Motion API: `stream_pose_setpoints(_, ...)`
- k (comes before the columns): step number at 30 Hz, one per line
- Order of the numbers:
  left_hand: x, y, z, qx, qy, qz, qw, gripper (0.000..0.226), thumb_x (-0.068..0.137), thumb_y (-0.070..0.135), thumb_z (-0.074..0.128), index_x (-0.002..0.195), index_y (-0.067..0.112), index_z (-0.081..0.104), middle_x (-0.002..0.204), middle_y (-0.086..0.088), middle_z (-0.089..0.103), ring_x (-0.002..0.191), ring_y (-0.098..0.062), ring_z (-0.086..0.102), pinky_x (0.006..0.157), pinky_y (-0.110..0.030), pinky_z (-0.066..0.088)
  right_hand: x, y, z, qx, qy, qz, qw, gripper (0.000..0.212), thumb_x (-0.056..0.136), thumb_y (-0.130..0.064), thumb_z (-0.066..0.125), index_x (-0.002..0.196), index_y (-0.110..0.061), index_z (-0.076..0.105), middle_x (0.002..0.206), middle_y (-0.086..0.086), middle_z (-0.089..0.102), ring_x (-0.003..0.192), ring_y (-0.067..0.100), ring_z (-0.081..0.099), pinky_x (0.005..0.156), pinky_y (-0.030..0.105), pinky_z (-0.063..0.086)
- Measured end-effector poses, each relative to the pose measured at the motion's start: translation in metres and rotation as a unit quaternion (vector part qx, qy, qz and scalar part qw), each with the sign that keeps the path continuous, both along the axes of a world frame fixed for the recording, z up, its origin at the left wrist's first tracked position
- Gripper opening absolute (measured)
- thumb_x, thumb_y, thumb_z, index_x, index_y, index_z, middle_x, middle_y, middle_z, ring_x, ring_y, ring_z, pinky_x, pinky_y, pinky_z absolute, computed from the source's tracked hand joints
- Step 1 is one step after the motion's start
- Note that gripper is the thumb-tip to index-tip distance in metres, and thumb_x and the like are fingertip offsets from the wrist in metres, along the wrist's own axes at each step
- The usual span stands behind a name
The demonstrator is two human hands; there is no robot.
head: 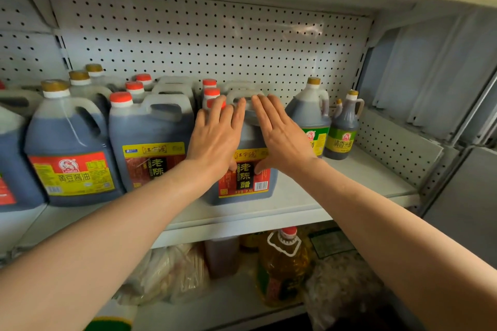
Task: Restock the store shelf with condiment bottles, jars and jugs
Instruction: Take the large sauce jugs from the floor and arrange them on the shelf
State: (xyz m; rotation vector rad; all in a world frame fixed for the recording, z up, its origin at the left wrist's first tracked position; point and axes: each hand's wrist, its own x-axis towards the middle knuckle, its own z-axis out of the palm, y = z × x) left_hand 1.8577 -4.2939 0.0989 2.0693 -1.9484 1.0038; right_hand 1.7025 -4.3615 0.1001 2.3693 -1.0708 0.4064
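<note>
A dark vinegar jug [246, 183] with a red and black label and a red cap stands near the front of the white shelf [309, 209]. My left hand [217, 134] lies flat against its front, fingers straight and reaching up to the cap. My right hand [279, 131] presses flat on the jug's right front, fingertips at the handle. To its left stands a matching vinegar jug [150, 142] with more behind it. Further left is a soy sauce jug [70, 148] with a gold cap.
Right of the hands stand a green-labelled jug [313, 121] and a small green-labelled bottle [343, 129]; bare shelf lies beyond them. A pegboard [204, 43] backs the shelf. Below, a yellow oil jug [285, 263] and plastic bags [166, 274] sit on the lower shelf.
</note>
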Motion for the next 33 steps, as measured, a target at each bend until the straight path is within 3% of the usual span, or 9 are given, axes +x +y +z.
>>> stream_pose_setpoints(5, 0.006, -0.009, 0.001, 0.003, -0.007, -0.002, 1.000, 0.146, 0.052, 0.062, 0.085, 0.155, 0.005, -0.002, 0.147, -0.012, 0.034, 0.145, -0.034, 0.019, 0.108, -0.045, 0.032, 0.005, -0.009, 0.001, -0.020, 0.013, -0.008, 1.000, 0.160, 0.047, -0.070, 0.086, 0.157, 0.002, -0.006, 0.167, 0.018, 0.010, 0.155, 0.037, 0.008, 0.124, 0.039, 0.000)
stream_pose_setpoints(8, 0.009, -0.018, 0.002, 0.008, -0.005, 0.005, 1.000, 0.145, 0.054, 0.062, 0.085, 0.155, 0.006, -0.003, 0.150, -0.013, 0.031, 0.146, -0.034, 0.017, 0.110, -0.046, 0.031, 0.011, -0.016, 0.002, -0.019, 0.016, -0.009, 1.000, 0.159, 0.053, -0.072, 0.083, 0.149, 0.001, -0.021, 0.168, 0.018, 0.003, 0.155, 0.037, 0.002, 0.122, 0.038, -0.007)
stream_pose_setpoints(14, 0.022, -0.038, 0.004, 0.009, -0.019, 0.024, 0.999, 0.146, 0.053, 0.063, 0.085, 0.154, 0.006, -0.004, 0.152, -0.013, 0.031, 0.146, -0.034, 0.017, 0.113, -0.047, 0.027, 0.032, -0.039, 0.001, 0.015, 0.005, -0.017, 1.000, 0.161, 0.052, -0.071, 0.085, 0.156, -0.001, -0.016, 0.168, 0.016, -0.002, 0.155, 0.037, -0.004, 0.128, 0.045, 0.006)
stream_pose_setpoints(21, 0.032, -0.048, 0.002, 0.010, -0.014, 0.016, 1.000, 0.146, 0.053, 0.063, 0.084, 0.154, 0.007, -0.005, 0.153, -0.012, 0.028, 0.148, -0.033, 0.015, 0.115, -0.047, 0.026, 0.033, -0.048, -0.001, 0.031, -0.024, 0.001, 0.999, 0.156, 0.054, -0.063, 0.088, 0.158, -0.005, -0.013, 0.169, 0.012, -0.002, 0.156, 0.034, -0.005, 0.122, 0.036, -0.004)
stream_pose_setpoints(27, 0.029, -0.047, 0.000, 0.015, -0.002, 0.024, 1.000, 0.146, 0.054, 0.061, 0.085, 0.154, 0.007, -0.007, 0.154, -0.011, 0.026, 0.149, -0.032, 0.011, 0.116, -0.047, 0.023, 0.033, -0.043, -0.001, 0.048, -0.032, 0.002, 0.998, 0.156, 0.054, -0.061, 0.090, 0.158, -0.006, -0.013, 0.169, 0.011, -0.003, 0.156, 0.033, -0.007, 0.125, 0.039, 0.003)
stream_pose_setpoints(33, 0.024, -0.042, 0.002, 0.024, 0.022, 0.029, 0.999, 0.146, 0.055, 0.056, 0.087, 0.154, 0.008, -0.009, 0.156, -0.011, 0.022, 0.150, -0.032, 0.008, 0.118, -0.047, 0.022, 0.032, -0.036, 0.002, 0.062, -0.039, -0.002, 0.997, 0.155, 0.057, -0.060, 0.090, 0.158, -0.008, -0.016, 0.169, 0.009, -0.008, 0.156, 0.031, -0.011, 0.124, 0.036, -0.001)
